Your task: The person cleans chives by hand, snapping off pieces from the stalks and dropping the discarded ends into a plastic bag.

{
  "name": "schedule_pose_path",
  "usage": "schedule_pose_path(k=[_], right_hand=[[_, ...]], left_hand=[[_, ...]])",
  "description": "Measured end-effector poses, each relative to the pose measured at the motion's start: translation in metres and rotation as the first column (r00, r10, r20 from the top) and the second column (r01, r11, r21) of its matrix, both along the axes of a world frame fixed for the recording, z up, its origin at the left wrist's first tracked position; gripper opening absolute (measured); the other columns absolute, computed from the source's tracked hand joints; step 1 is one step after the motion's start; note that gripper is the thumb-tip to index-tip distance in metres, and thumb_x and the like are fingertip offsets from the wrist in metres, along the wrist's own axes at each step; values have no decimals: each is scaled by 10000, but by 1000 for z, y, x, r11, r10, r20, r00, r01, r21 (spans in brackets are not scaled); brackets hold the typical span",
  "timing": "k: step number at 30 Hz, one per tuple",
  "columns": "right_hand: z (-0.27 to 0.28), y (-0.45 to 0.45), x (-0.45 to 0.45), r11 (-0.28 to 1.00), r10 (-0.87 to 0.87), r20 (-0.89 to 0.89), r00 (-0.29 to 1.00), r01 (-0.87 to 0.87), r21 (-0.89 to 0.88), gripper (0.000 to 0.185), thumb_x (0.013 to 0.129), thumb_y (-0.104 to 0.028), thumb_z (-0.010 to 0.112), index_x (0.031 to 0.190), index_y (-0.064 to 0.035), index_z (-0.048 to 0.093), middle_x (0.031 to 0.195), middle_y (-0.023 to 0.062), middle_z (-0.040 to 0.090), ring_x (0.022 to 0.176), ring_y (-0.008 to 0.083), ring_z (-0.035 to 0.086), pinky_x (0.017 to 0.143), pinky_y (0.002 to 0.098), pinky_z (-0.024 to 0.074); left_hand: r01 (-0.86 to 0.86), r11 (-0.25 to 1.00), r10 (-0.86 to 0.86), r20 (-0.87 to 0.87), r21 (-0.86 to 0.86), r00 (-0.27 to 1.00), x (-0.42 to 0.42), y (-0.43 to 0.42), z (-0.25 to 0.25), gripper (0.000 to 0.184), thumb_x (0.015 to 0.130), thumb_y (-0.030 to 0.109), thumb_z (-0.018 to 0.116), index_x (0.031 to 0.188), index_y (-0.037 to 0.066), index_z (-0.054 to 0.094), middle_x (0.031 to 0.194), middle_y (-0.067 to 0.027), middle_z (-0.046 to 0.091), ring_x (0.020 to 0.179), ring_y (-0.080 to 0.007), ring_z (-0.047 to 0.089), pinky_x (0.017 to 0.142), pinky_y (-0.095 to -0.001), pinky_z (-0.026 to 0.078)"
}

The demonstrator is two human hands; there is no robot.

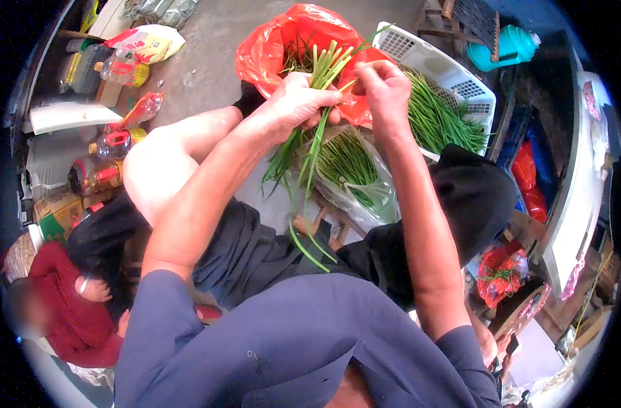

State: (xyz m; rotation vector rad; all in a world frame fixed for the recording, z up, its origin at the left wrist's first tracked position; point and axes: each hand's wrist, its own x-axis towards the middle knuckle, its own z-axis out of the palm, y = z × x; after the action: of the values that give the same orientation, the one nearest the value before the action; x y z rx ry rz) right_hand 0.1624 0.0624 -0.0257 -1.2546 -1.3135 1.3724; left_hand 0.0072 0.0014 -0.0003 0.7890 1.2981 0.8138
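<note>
By the near rim of the red bag (261, 53), left hand (298, 102) clutches a bunch (329, 68), right hand (384, 80) pinches a strand (349, 88). Mid-job imo, loads of greens (436, 115) left in the basket (399, 42).

A grey floor (208, 61) is being partly covered at its far side by an open red plastic bag (261, 51). Just beside the bag, long green stalks (436, 112) are being held in a white basket (433, 62), whose underside is being hidden from sight. Beyond the basket, a wooden stool (474, 24) is being supported by the floor, with a teal jug (501, 51) being kept close beside it. Along the left, bottles (118, 144) are being kept on a surface too cluttered to tell.
</note>
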Motion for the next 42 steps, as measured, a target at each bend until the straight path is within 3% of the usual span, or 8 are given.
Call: schedule_pose_path(k=[6, 8, 11, 16, 22, 27, 33, 42], right_hand=[[-17, 15, 26, 973, -121, -123, 985, 93, -211, 215, 891, -207, 593, 814, -10, 626, 687, 39, 608, 534, 103, 540, 530, 244, 476], [-26, 5, 30, 964, 180, 109, 978, -153, -216, 333, 916, -297, 539, 806, -2, 649, 651, 62, 620, 550, 120, 580, 523, 272, 463], [-69, -17, 44, 891, 430, 551, 715, -434, -132, 383, 869, -329, 540, 730, 10, 649, 641, 167, 623, 611, 306, 623, 621, 417, 488], [-156, -41, 82, 759, 647, 605, 464, -474, -447, 301, 765, -311, 590, 763, -23, 675, 717, 180, 654, 714, 331, 652, 713, 433, 513], [-241, -71, 93, 852, 499, 619, 606, -214, -478, 196, 754, -212, 602, 773, -30, 672, 617, 102, 646, 539, 187, 639, 572, 324, 519], [-252, -75, 69, 961, 263, 736, 624, -234, -145, 227, 736, -238, 652, 880, -63, 645, 775, 148, 657, 695, 301, 646, 656, 402, 514], [-260, -74, 46, 961, 185, 844, 503, -271, -50, 274, 741, -227, 652, 970, -91, 588, 842, 158, 643, 786, 365, 625, 666, 471, 495], [-250, -76, 35, 985, 88, 812, 577, -170, 14, 251, 759, -218, 639, 970, -97, 576, 857, 158, 645, 787, 382, 618, 649, 487, 489]], left_hand=[[-72, 996, 64, 137, 49, 989, -16, 3, 9, 139, 867, 191, 609, 885, 53, 606, 699, -38, 645, 483, -57, 475, 453, -202, 363], [-107, 991, 88, 220, 77, 972, -27, 7, 7, 168, 894, 204, 589, 929, 41, 611, 746, -42, 641, 579, -95, 555, 530, -226, 459], [-162, 980, 123, 289, 115, 949, -33, 9, 20, 187, 903, 194, 573, 969, 22, 604, 753, -57, 630, 653, -152, 619, 616, -283, 537], [-213, 972, 167, 354, 97, 920, -35, 9, 32, 190, 905, 198, 573, 978, 24, 596, 747, -48, 619, 655, -144, 613, 591, -266, 523], [-274, 958, 219, 397, 88, 891, -36, 13, 31, 125, 853, 156, 648, 868, 53, 579, 644, 0, 532, 518, -77, 466, 474, -226, 387], [-282, 958, 248, 330, 58, 911, -31, 10, 37, 134, 858, 149, 624, 944, 56, 580, 631, 27, 460, 458, -55, 388, 452, -217, 304], [-294, 956, 282, 346, -18, 895, -34, 11, 32, 137, 880, 150, 587, 968, 45, 580, 635, 35, 456, 458, -50, 380, 459, -218, 306], [-361, 932, 346, 352, -24, 870, -40, 14, 28, 171, 894, 134, 562, 996, -2, 581, 658, 22, 480, 495, -52, 399, 493, -215, 325]])
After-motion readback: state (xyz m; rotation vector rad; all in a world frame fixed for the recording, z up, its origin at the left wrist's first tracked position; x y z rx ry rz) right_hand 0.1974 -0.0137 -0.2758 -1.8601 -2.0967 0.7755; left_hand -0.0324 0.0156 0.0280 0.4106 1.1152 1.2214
